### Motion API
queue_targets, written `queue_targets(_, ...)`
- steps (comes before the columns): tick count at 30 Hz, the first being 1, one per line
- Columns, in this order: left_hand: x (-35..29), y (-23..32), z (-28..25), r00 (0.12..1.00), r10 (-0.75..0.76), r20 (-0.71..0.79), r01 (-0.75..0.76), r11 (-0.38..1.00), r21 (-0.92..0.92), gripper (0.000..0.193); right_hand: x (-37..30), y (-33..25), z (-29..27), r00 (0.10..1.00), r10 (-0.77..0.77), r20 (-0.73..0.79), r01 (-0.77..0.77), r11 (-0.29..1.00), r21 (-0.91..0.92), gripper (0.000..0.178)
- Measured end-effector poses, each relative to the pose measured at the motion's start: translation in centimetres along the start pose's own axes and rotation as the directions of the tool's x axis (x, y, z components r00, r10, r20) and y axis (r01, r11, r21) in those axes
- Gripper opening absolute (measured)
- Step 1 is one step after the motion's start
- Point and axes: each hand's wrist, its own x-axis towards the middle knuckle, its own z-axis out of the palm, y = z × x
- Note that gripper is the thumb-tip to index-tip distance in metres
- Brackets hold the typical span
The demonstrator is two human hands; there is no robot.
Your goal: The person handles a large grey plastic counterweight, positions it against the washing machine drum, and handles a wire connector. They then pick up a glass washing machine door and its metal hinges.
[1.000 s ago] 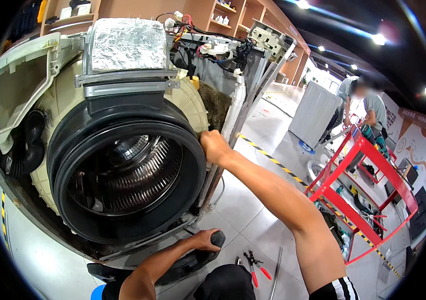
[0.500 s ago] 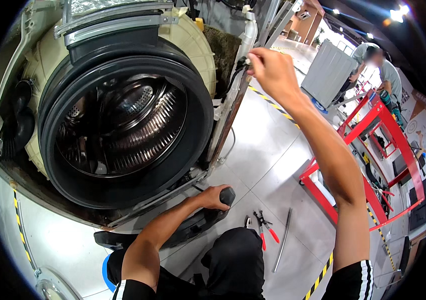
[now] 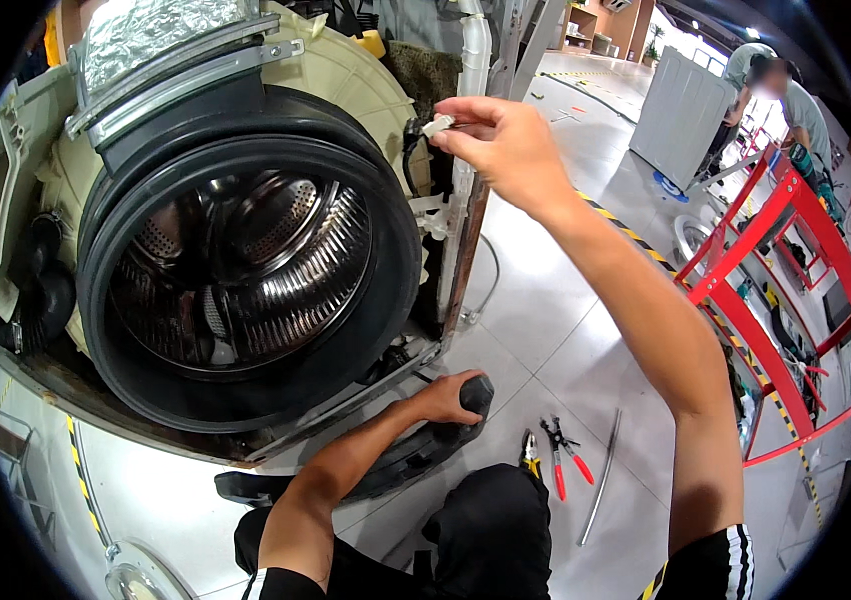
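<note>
In front of me stands an opened washing machine, its black rubber door gasket [image 3: 249,405] ringing the steel drum [image 3: 296,260]. My right hand [image 3: 511,150] is raised at the machine's right edge. Its thumb and fingers pinch a small white plug connector [image 3: 438,125], with dark wiring beside it. Low down, my left hand [image 3: 451,398] is wrapped round one end of a long black curved plastic panel [image 3: 401,455]. That panel slants across below the machine's front edge, close to my knee.
Yellow-handled pliers [image 3: 531,452], red-handled hose clamp pliers [image 3: 568,458] and a thin metal rod [image 3: 601,480] lie on the tiles. A red trolley frame [image 3: 746,225] stands at right. Beyond are a grey panel [image 3: 681,115] and people at work. A round door [image 3: 141,575] lies at lower left.
My right hand has moved inward, leftward along the machine's edge, and the white connector now shows plainly in its fingers. My left hand keeps hold of the black panel. The whole view has shifted slightly.
</note>
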Motion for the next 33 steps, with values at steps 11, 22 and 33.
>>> queue_targets(11,0.0,0.8,-0.4,1.0,-0.017,0.02,0.018,1.0,-0.021,0.075,2.5,-1.0,3.0,0.979,-0.11,0.172,0.201,0.68,-0.705,0.018)
queue_targets(22,0.3,-0.3,-0.4,0.999,-0.028,0.028,0.03,0.996,-0.079,0.075,2.0,-1.6,2.7,0.899,0.157,0.408,0.273,0.527,-0.805,0.007)
queue_targets(33,0.9,0.7,-0.6,0.994,-0.085,0.062,0.092,0.99,-0.107,0.074,-4.5,0.2,-1.2,0.871,-0.424,0.248,0.49,0.729,-0.478,0.017)
